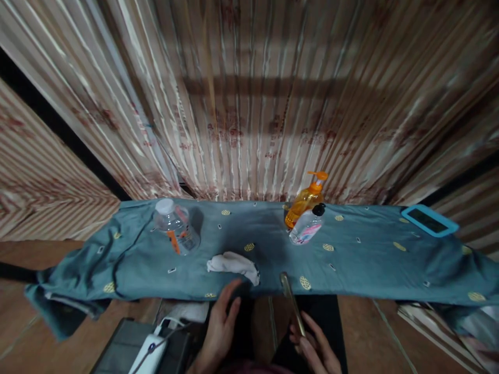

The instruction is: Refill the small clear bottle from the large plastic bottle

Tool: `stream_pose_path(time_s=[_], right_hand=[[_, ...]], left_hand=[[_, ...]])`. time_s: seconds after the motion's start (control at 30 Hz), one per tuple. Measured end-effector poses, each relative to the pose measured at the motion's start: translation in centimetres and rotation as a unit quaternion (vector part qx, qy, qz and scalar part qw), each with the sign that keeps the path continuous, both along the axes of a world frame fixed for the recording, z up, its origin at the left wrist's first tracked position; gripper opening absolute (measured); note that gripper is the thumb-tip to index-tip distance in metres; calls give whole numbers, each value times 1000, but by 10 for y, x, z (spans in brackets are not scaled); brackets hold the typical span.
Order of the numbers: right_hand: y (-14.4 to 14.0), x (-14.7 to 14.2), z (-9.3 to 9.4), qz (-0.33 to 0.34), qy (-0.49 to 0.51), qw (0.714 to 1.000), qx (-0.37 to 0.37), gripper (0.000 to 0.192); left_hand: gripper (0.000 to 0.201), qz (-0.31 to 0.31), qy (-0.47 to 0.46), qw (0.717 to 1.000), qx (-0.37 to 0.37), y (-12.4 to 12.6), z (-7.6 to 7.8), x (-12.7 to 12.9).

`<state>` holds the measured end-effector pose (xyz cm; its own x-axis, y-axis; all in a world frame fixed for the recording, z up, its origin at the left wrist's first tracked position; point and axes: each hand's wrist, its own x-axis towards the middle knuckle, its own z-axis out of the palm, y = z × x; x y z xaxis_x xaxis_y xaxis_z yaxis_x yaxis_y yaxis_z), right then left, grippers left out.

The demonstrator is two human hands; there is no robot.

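The picture is a bit blurry, mostly on the striped wall behind. Both hands are cut off at the bottom edge, so the wrists and arms are hard to see.

The left hand [218, 332] is low in the middle, palm down. Its fingers [230, 296] are spread a little and point up at the near edge of the table. They hold nothing. Just past the fingertips lies a small white cloth [233, 265], crumpled up on the blue table cover [370, 259]. The fingertips look very close to the cloth, but I cannot tell if they touch it.

The right hand [315, 348] is low too, a bit to the right of the left one. Its fingers curl around a thin gold stick [292, 304]. The stick is tilted, and its far end reaches over the near edge of the table, just beside the cloth. It is too thin and blurry to tell what it is.

Farther from the fingers, near the wall, stand an orange pump bottle [306, 202] and a small clear bottle with a black cap [307, 227], close together. Off to the left of the left fingers is a clear bottle with a white cap [176, 226]. Far right, at the table's back edge, lies a blue-framed tablet [429, 220].

Between the cloth and the bottles the cover is flat, open room. The cover hangs loose over the left end. Below the left hand, on the floor side, sits a white thing with a cord [150, 353], partly cut off.
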<state>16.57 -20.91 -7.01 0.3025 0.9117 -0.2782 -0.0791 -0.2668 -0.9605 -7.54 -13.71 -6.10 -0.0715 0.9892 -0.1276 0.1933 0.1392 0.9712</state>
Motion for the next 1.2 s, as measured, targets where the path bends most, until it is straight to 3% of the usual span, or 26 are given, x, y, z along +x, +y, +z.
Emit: stream_pose_path(time_s=[0.1,0.2,0.37,0.43,0.5,0.6,0.73,0.83,1.07,1.2], right_hand=[[14,-22,7,126,44,990,44,61],[26,-46,17,173,1,983,68,67],[26,-77,45,205,-92,969,102,79],[23,-81,57,213,-87,967,105,83],[22,-80,67,207,-40,973,92,84],[23,-74,77,208,47,975,56,75],[28,-69,82,254,135,958,-10,55],[28,-69,81,252,189,948,-50,54],[27,-67,80,265,232,935,-54,53],[28,-65,82,273,242,930,-43,49]], left_hand=[[68,-48,-153,983,-94,-28,14,34],[78,-36,-241,966,-91,-35,30,48],[64,55,-301,946,-106,-22,56,38],[58,56,-352,928,-107,-16,64,30],[69,53,-406,904,-122,-12,68,25],[81,36,-449,879,-158,-11,71,20],[76,7,-485,856,-180,-12,69,22],[75,-19,-505,838,-204,-13,65,26],[72,-4,-517,830,-210,-12,64,34],[75,-26,-523,826,-207,-11,68,35]])
